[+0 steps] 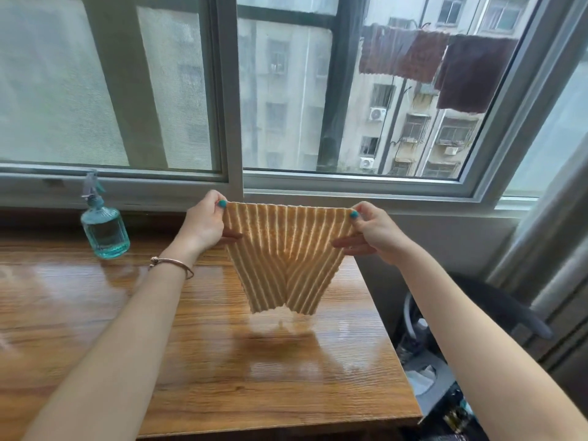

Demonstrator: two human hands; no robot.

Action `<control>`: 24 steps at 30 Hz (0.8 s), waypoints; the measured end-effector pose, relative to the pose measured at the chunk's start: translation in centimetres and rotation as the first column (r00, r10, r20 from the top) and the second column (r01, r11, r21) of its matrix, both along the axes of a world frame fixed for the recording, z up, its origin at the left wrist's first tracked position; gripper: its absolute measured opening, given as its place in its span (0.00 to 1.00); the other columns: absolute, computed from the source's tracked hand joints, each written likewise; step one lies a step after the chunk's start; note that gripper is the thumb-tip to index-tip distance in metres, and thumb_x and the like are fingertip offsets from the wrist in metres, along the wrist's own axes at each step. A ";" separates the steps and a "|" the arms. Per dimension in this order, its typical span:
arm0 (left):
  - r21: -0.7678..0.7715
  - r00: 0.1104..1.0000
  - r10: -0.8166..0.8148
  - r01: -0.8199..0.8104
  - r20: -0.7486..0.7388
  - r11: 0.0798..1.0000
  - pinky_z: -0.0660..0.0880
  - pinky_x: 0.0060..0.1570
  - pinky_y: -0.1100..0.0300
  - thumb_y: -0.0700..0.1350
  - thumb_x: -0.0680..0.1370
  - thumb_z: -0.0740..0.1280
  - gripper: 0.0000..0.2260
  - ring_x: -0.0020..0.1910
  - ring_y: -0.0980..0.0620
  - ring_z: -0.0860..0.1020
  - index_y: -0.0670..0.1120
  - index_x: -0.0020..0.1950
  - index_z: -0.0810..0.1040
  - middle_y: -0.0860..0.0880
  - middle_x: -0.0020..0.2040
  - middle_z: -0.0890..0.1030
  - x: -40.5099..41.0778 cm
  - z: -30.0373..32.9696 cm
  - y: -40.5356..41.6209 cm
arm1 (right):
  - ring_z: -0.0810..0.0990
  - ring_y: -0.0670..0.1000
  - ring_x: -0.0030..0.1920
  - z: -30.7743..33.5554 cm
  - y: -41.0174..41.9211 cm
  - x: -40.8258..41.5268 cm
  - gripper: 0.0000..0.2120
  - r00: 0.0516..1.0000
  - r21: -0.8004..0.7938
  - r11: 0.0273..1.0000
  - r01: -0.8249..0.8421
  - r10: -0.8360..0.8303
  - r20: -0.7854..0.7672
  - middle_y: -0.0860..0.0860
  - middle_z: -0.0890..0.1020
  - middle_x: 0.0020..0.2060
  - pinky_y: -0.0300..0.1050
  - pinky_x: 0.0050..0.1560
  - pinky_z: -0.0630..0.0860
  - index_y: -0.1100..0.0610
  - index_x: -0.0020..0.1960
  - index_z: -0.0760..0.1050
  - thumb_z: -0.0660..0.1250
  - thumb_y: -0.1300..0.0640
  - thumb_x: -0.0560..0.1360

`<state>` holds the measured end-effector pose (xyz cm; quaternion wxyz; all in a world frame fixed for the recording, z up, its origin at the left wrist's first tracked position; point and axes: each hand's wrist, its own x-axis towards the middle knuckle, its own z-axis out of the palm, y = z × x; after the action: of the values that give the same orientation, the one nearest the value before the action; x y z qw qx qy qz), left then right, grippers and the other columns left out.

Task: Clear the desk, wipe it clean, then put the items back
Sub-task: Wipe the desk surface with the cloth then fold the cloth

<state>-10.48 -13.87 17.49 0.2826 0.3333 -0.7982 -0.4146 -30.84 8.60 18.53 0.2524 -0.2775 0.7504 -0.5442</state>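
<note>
The left hand (203, 222) and right hand (374, 232) each pinch a top corner of the cloth (286, 253), stretched level left-to-right, hanging down above the desk (222, 361) by the spray bottle (103, 227).

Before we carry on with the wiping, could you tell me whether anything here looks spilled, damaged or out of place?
Nothing stands out. Both hands, left and right, pinch the ribbed cloth above the wooden desk; the blue spray bottle stands upright near the window.
</note>
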 end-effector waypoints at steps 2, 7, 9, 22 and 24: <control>-0.002 0.998 -0.032 0.033 0.054 0.999 0.83 0.41 0.50 0.43 0.85 0.53 0.08 0.41 0.45 0.83 0.45 0.55 0.71 0.41 0.49 0.78 0.0 -0.3 -0.2 | 0.86 0.58 0.45 -0.8 -0.5 -0.5 0.07 1.000 0.052 0.998 -0.027 0.027 0.000 0.63 0.80 0.50 0.58 0.48 0.82 0.58 0.52 0.70 0.54 0.59 0.84; -0.237 0.998 -0.010 0.023 0.056 0.971 0.68 0.32 0.65 0.41 0.84 0.52 0.08 0.40 0.50 0.77 0.46 0.53 0.70 0.46 0.43 0.77 0.1 1.3 -0.8 | 0.84 0.52 0.51 -0.1 -2.1 -0.7 0.07 1.000 -0.111 0.994 -0.018 0.018 -0.001 0.59 0.81 0.53 0.54 0.55 0.81 0.57 0.48 0.72 0.58 0.62 0.83; -0.265 0.996 -0.051 0.070 0.078 0.962 0.66 0.34 0.66 0.41 0.84 0.53 0.07 0.38 0.54 0.75 0.47 0.52 0.70 0.49 0.41 0.77 1.6 0.9 -0.6 | 0.84 0.50 0.50 -1.0 -1.5 -0.2 0.06 0.998 -0.132 0.989 -0.064 0.062 -0.015 0.56 0.82 0.50 0.46 0.49 0.82 0.57 0.47 0.72 0.59 0.62 0.82; -0.081 0.948 -0.120 0.150 0.294 0.985 0.72 0.30 0.53 0.52 0.82 0.52 0.08 0.32 0.46 0.78 0.55 0.50 0.70 0.47 0.32 0.79 12.7 -17.8 7.1 | 0.77 0.33 0.41 -15.5 7.6 7.1 0.10 0.940 0.332 0.930 -0.159 0.245 -0.237 0.39 0.82 0.47 0.29 0.41 0.70 0.45 0.45 0.75 0.63 0.57 0.81; -0.230 0.949 -0.027 0.104 0.314 0.968 0.74 0.27 0.51 0.54 0.81 0.51 0.10 0.29 0.50 0.78 0.56 0.52 0.70 0.51 0.31 0.79 12.3 -17.7 7.1 | 0.78 0.37 0.39 -15.4 7.5 7.3 0.08 0.941 0.292 0.950 -0.109 0.193 -0.277 0.42 0.82 0.40 0.34 0.40 0.70 0.45 0.44 0.75 0.63 0.56 0.80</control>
<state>1.86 -6.81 -0.21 0.1793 0.3299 -0.8879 -0.2657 -23.54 16.05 3.10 0.2117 -0.3774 0.8241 -0.3656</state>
